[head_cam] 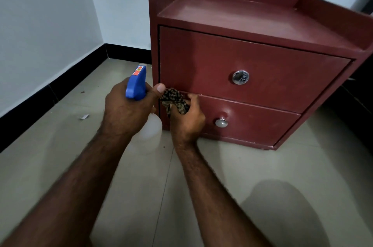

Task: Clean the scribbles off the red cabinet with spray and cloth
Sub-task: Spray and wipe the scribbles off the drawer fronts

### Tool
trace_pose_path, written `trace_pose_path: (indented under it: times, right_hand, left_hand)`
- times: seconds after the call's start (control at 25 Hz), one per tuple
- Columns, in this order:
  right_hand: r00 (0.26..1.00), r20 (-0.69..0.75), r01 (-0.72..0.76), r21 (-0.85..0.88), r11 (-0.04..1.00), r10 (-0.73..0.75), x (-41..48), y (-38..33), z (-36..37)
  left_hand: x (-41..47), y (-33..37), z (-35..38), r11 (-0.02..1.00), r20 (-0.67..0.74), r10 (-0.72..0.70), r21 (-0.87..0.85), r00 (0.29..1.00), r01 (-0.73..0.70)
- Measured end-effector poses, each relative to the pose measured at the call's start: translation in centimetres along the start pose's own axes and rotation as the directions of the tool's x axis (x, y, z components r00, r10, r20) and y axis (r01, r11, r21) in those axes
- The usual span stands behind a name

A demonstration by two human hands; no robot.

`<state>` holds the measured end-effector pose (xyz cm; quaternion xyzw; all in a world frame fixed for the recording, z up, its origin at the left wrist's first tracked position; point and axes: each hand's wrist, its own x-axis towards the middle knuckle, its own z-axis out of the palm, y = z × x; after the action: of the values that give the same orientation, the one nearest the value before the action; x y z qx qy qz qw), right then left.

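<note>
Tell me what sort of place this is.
Probably a plain room in a home: a tiled floor, pale walls with black skirting, and a red two-drawer cabinet standing on the floor.

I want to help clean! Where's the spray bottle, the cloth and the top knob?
spray bottle (136, 85), head view, blue trigger head.
cloth (174, 99), head view, bunched middle.
top knob (240, 77), head view, shiny face.

Light is dim and even, with a soft rounded shadow on the floor tiles (282, 216) at lower right. Small glints sit on the two metal knobs (240, 77), the forearms (66, 186) near the bottom edge are motion-blurred, and the wide lens bows the cabinet (252, 59) toward the frame's edges.
</note>
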<state>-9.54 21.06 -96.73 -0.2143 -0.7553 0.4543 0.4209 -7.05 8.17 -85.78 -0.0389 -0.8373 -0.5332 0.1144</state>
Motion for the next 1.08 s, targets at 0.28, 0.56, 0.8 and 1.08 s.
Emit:
trace_pose_path:
  times: [0.28,0.56,0.8,1.08]
  right_hand:
    - [1.0,-0.019,-0.022,-0.022,1.0,0.021,-0.4,2.5,-2.4]
    - [0.978,-0.207,0.014,-0.006,1.0,-0.015,5.4,3.7,-12.1]
    - [0.943,-0.327,-0.078,-0.03,0.997,0.064,8.5,6.8,-19.5]
    - [0.85,-0.514,-0.154,-0.035,0.987,0.114,9.0,9.0,-23.2]
  left_hand:
    - [0.0,0.0,0.2,1.0,-0.009,0.016,-0.004,1.0,-0.016]
    - [-0.3,0.3,0.8,0.999,0.021,0.025,0.023,0.999,-0.026]
    - [-1.2,1.0,1.5,0.999,0.079,0.015,0.029,0.997,-0.017]
    - [-1.6,1.0,1.4,1.0,0.087,0.011,0.024,0.996,-0.013]
